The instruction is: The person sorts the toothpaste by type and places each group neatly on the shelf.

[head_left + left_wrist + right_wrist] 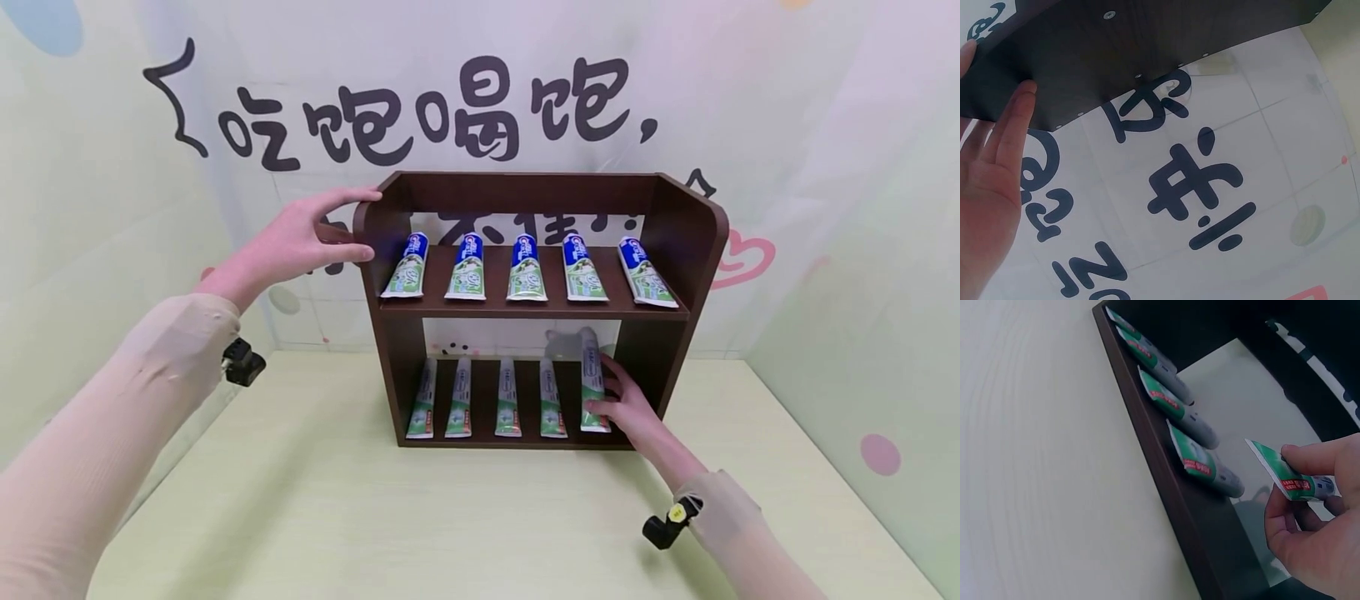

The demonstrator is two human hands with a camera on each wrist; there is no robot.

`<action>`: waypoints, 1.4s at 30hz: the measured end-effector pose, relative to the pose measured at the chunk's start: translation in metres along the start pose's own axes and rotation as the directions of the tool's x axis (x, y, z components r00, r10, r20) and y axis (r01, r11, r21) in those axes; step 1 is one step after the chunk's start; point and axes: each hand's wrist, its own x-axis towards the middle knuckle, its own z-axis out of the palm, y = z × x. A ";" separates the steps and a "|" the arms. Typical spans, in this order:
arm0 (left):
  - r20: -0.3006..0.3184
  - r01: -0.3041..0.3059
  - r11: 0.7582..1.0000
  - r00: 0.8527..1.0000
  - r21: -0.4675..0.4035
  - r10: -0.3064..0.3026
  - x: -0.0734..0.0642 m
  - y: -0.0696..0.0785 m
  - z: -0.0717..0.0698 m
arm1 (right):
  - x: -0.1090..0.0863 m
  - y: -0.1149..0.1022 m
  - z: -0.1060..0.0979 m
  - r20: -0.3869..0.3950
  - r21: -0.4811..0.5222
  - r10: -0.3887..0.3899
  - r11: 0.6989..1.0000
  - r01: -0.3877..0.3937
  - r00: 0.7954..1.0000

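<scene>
A dark brown two-tier shelf rack (532,312) stands on the table. My left hand (288,237) touches its left side panel, fingers extended, one fingertip at the top corner and another at the front edge. In the left wrist view, fingers (1017,119) lie against the dark panel (1147,44). My right hand (630,412) pinches a green and silver toothpaste tube (592,379) at the right end of the lower tier. The right wrist view shows the thumb on the face of this tube (1279,472), tilted and raised above the shelf board. Several matching tubes (1200,459) lie in a row beside it.
On the upper tier lies a row of blue, white and green toothpaste tubes (527,271), the rightmost one slanted. The pale table (450,517) extends in front of the rack. Behind it is a wall (315,317) with large black lettering, and side walls flank the table.
</scene>
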 end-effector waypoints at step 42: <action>0.006 0.006 1.000 1.000 -0.012 -0.006 0.000 -0.001 0.000 | 0.004 0.037 0.000 -0.016 -0.373 -0.031 0.928 0.022 0.999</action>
